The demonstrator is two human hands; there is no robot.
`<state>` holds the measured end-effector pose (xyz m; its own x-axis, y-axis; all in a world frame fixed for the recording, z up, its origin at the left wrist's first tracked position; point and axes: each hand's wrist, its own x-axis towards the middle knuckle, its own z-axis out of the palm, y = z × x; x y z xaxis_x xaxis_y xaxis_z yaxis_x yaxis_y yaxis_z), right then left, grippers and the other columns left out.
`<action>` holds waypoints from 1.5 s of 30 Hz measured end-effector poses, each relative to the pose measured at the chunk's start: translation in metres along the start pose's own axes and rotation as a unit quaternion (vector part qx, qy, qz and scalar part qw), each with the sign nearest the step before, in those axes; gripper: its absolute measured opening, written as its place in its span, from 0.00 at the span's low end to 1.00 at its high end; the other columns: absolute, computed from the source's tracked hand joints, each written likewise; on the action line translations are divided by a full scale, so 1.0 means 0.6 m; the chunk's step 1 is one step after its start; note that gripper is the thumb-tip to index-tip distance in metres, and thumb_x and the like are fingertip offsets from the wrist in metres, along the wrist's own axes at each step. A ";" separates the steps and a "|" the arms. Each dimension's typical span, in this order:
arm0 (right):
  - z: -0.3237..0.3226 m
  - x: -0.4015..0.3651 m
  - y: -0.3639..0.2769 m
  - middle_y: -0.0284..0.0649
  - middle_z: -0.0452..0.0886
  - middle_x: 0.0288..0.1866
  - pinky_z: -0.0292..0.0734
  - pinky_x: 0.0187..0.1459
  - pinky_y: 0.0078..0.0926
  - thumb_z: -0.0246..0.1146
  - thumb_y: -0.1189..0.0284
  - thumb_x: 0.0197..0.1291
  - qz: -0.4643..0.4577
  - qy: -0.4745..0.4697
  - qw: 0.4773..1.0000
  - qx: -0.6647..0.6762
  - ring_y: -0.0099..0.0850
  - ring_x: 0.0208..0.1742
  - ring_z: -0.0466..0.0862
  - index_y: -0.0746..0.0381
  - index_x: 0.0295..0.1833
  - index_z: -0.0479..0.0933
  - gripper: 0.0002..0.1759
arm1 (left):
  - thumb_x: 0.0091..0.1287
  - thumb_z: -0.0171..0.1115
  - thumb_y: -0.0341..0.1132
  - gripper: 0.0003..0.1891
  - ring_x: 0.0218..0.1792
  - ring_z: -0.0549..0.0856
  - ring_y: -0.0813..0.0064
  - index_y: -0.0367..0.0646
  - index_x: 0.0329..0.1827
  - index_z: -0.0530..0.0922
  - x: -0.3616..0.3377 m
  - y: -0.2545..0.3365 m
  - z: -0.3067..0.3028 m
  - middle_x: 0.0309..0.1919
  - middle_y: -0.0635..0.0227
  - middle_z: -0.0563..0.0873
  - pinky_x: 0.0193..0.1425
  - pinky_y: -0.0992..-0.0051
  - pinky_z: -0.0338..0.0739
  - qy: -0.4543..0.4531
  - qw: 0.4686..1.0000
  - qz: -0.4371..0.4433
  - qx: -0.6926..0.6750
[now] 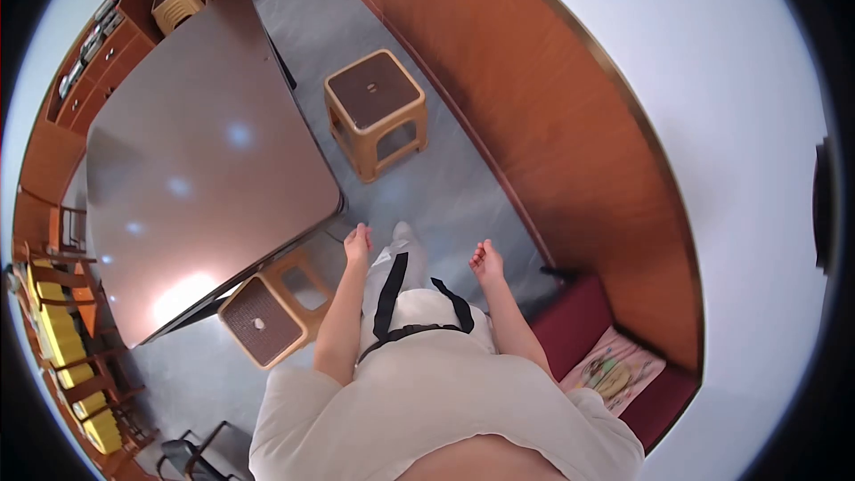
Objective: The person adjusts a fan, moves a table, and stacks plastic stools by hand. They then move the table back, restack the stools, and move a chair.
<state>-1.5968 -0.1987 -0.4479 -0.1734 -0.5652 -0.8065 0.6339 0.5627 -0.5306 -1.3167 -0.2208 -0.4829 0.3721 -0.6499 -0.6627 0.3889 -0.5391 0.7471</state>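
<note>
My left hand (358, 241) is raised in front of my body, near the rounded corner of the large brown table (205, 142). Its fingers are curled, and whether anything small is in them cannot be made out. On the other side of my legs, my right hand (486, 261) has its fingers curled in towards the palm, with no object showing in it. A tan stool with a brown top (261, 322) stands by the table edge, left of my left forearm. Ahead of me is another such stool (374, 91) on the grey floor.
A wood-panelled wall (570, 125) runs along the right. A dark red bench (574, 325) with a patterned cushion (614, 370) is at lower right. Wooden chairs, some with yellow covers (67, 330), line the far left. A black chair (187, 459) stands at lower left.
</note>
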 end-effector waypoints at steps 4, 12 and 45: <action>0.078 0.086 -0.142 0.30 0.69 0.18 0.69 0.21 0.20 0.51 0.61 0.53 -0.054 -0.043 0.995 -0.074 0.20 0.18 0.69 0.58 0.29 0.69 0.11 | 0.57 0.50 0.42 0.12 0.17 0.68 0.87 0.43 0.26 0.73 0.069 0.075 0.123 0.16 0.77 0.68 0.21 0.86 0.65 -0.065 0.998 0.017 -0.016; 0.230 0.205 -0.328 0.29 0.70 0.23 0.69 0.30 0.23 0.53 0.61 0.52 -0.025 -0.052 0.993 -0.102 0.22 0.24 0.70 0.57 0.29 0.69 0.10 | 0.57 0.50 0.41 0.10 0.19 0.70 0.85 0.44 0.29 0.73 0.159 0.162 0.192 0.18 0.76 0.71 0.22 0.85 0.67 0.040 0.988 -0.047 -0.142; 0.853 0.485 -0.384 0.31 0.71 0.22 0.71 0.30 0.25 0.49 0.60 0.55 0.158 -0.286 0.788 -0.522 0.24 0.24 0.71 0.58 0.29 0.69 0.13 | 0.55 0.52 0.45 0.30 0.52 0.63 0.63 0.37 0.54 0.53 0.381 0.347 0.176 0.51 0.58 0.59 0.53 0.63 0.60 0.346 0.674 0.042 -0.651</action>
<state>-1.4075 -0.8016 -0.4268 0.4264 -0.3090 -0.8501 -0.4398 0.7505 -0.4933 -1.2398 -0.5385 -0.4732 0.5674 -0.0011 -0.8234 0.5847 0.7047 0.4020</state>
